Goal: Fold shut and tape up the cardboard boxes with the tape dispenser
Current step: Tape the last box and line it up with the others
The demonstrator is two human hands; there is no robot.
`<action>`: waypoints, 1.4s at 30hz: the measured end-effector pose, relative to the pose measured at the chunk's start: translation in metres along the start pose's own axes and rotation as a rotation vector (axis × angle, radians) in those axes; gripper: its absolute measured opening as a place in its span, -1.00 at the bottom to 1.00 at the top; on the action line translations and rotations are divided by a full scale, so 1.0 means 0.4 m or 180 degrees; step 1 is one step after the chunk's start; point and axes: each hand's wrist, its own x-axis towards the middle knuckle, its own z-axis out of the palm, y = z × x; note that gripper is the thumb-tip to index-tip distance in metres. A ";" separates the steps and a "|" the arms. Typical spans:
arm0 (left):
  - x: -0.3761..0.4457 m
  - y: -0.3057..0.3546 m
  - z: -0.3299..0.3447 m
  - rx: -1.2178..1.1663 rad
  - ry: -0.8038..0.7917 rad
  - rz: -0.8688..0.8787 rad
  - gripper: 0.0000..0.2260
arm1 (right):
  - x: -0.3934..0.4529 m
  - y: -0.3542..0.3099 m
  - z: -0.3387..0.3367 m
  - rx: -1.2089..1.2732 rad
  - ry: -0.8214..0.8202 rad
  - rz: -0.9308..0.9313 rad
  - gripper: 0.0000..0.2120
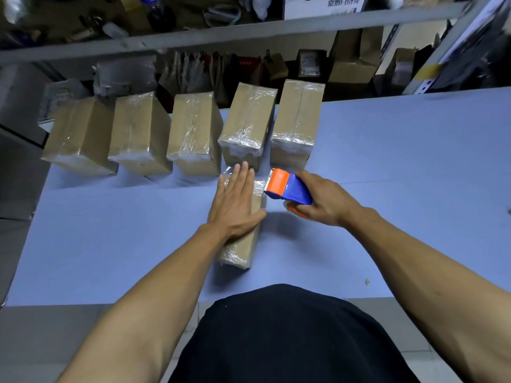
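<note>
A closed cardboard box (244, 246) lies lengthwise on the blue table (401, 167) in front of me, with clear tape over its far end and near end. My left hand (235, 201) lies flat on top of it, fingers straight and pointing away. My right hand (322, 204) grips the blue and orange tape dispenser (287, 186), whose orange front edge touches the box's right side at the far end. A shiny strip of tape runs from the dispenser across the box top under my left fingertips.
Several taped cardboard boxes (193, 134) stand in a row along the table's far edge, just beyond the box I work on. Behind them are shelves (221, 31) with bags and cartons. A small scrap (367, 281) lies at the near right.
</note>
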 end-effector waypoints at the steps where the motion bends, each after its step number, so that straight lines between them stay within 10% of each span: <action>1: -0.002 -0.001 -0.001 -0.0005 0.0012 0.0005 -0.16 | -0.005 0.003 0.004 0.0007 -0.0003 -0.0024 -0.60; 11: -0.006 -0.002 -0.006 0.0073 -0.0032 0.0032 -0.16 | -0.060 0.055 -0.003 -0.0816 -0.0196 0.0282 -0.26; 24: -0.018 0.042 0.014 0.0132 0.0047 -0.0255 -0.15 | 0.094 -0.140 0.076 -0.1305 -0.0011 0.1101 -0.40; 36: -0.066 -0.038 -0.032 -0.2285 0.1292 -0.0827 -0.54 | 0.056 -0.104 0.167 0.0005 -0.0212 0.1524 -0.40; 42: -0.040 -0.078 -0.028 -0.3172 0.1293 -0.1749 -0.58 | 0.059 -0.156 0.180 0.0687 0.1325 0.1727 -0.79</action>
